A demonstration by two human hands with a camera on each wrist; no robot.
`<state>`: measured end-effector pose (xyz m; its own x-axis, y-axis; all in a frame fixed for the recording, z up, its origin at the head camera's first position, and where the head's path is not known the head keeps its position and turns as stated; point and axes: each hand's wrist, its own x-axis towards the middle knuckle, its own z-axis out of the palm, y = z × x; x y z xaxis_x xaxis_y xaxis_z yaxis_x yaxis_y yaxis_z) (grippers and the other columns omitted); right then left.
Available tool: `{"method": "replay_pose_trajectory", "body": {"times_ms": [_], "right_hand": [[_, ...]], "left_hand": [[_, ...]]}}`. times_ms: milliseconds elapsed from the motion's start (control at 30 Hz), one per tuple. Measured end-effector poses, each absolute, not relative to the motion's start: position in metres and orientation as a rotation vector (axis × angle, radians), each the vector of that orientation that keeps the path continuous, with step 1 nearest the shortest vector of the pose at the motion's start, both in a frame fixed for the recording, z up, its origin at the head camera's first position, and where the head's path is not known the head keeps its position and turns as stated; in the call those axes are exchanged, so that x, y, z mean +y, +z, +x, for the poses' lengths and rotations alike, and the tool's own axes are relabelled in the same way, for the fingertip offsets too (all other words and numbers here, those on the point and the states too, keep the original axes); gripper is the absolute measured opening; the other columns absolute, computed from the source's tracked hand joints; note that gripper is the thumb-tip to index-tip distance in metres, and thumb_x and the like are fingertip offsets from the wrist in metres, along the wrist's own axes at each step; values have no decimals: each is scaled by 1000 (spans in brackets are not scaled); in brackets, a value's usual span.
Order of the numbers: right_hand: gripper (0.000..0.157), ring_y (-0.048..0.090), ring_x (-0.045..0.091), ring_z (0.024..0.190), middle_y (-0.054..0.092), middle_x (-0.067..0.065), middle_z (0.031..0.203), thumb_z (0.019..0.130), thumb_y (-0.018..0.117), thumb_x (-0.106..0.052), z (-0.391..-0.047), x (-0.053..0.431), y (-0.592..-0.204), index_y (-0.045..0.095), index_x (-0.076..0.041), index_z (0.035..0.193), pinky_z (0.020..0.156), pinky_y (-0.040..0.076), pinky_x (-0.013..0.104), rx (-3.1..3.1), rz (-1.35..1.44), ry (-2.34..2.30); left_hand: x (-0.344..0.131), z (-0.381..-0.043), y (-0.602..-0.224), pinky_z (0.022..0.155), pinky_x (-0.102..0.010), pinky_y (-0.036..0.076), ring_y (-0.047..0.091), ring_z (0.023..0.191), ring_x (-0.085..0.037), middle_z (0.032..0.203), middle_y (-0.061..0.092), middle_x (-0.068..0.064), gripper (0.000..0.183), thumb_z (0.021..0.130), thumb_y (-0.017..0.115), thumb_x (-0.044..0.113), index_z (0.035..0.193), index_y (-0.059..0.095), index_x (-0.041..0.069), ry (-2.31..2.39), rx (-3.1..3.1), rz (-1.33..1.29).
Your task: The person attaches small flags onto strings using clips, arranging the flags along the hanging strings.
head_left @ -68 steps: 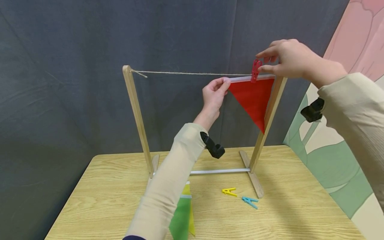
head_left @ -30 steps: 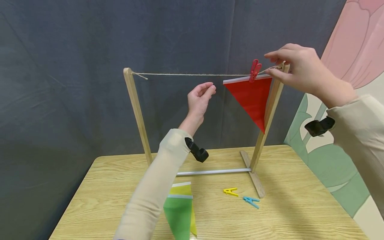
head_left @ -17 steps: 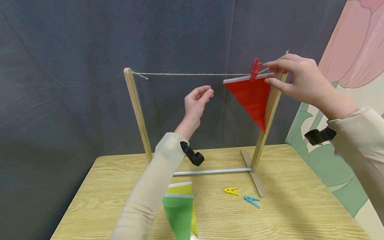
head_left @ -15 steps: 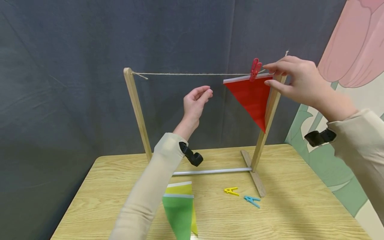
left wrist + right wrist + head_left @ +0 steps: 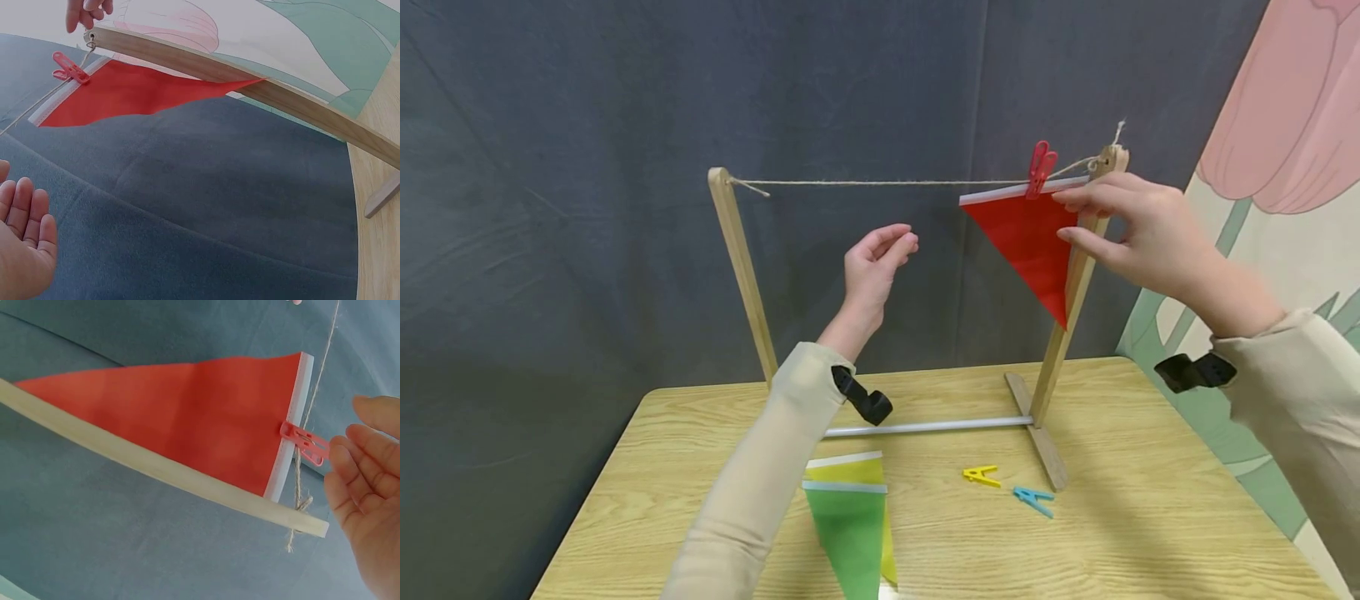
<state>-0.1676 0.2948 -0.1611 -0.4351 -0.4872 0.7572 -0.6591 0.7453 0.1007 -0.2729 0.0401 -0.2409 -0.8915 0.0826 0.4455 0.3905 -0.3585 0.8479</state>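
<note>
A red triangular pennant (image 5: 1030,242) with a white top band hangs near the right end of a string (image 5: 865,182), held by a red clothespin (image 5: 1040,170). My right hand (image 5: 1150,229) hovers in front of the right post, thumb and fingers apart, holding nothing. In the right wrist view that hand (image 5: 375,494) is beside the red clothespin (image 5: 305,442). Left of the pennant, my left hand (image 5: 872,271) is in the air with fingers loosely bent and nothing in them. The left wrist view shows its palm (image 5: 22,250) apart from the pennant (image 5: 144,94).
A wooden frame with left post (image 5: 741,267), right post (image 5: 1067,308) and a white crossbar (image 5: 932,427) stands on the table (image 5: 647,467). Green (image 5: 850,533) and yellow (image 5: 850,470) pennants overlap in front. Yellow (image 5: 981,476) and blue (image 5: 1033,499) clothespins lie to their right.
Both hands have let go: the left released the pennant's corner and moved left and down; the right left the red clothespin and sank lower. The pennant now hangs by the clothespin, slightly tilted.
</note>
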Motion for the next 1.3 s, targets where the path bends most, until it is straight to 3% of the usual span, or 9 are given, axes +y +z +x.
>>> {"method": "replay_pose_trajectory", "body": {"times_ms": [100,233,333,400,567,700,867,1067,1300], "right_hand": [[48,46,2,77,64,15,90,91,54,-40,-167,294,-168,67,3,108,65,35,11,-2112,867,288],[28,48,6,79,63,14,89,83,70,-11,-165,292,-176,66,3,108,68,35,9,-2118,849,319],[33,47,1,80,63,13,87,77,74,-1,-164,291,-182,66,3,108,70,35,8,-2119,839,356],[31,46,-2,80,63,11,86,84,71,-15,-164,291,-187,66,3,108,71,35,8,-2117,836,392],[54,50,3,78,63,11,87,88,55,-47,-163,290,-200,67,3,106,74,38,7,-2092,846,469],[56,53,8,77,65,13,89,88,55,-49,-163,287,-210,67,4,104,78,39,6,-2067,855,492],[60,54,1,80,66,14,91,88,52,-52,-163,284,-223,67,4,104,77,40,5,-2052,860,529],[60,54,2,80,66,14,91,86,53,-52,-159,282,-241,67,4,104,76,40,5,-2077,828,567],[58,53,0,79,66,13,90,86,54,-51,-155,283,-265,68,4,102,76,40,8,-2052,815,635]], "left_hand": [[36,-274,-244,87,-38,49,64,76,-7,81,67,4,20,86,65,2,104,64,-8,-2367,-1648,-618],[31,-273,-247,92,-47,45,64,76,-7,80,67,5,20,86,65,1,104,64,-9,-2377,-1641,-614],[26,-272,-250,90,-45,47,64,76,-7,79,67,6,19,86,64,-1,103,63,-9,-2378,-1634,-613],[23,-271,-252,87,-40,49,64,76,-7,79,67,6,19,86,64,-1,103,63,-9,-2378,-1629,-609],[15,-270,-258,83,-34,50,65,76,-7,78,67,6,20,86,64,-2,104,62,-12,-2380,-1626,-592],[8,-267,-265,83,-34,51,65,77,-8,80,68,5,17,86,64,-1,102,64,-8,-2377,-1651,-575],[-2,-262,-275,79,-28,51,65,78,-10,81,68,3,15,86,64,-1,100,65,-6,-2391,-1661,-570],[-12,-256,-288,87,-38,49,65,80,-10,83,68,3,11,87,64,0,98,66,0,-2417,-1697,-556],[-19,-250,-304,78,-25,51,65,81,-11,84,69,0,10,87,63,-1,95,66,4,-2466,-1671,-531]]}}
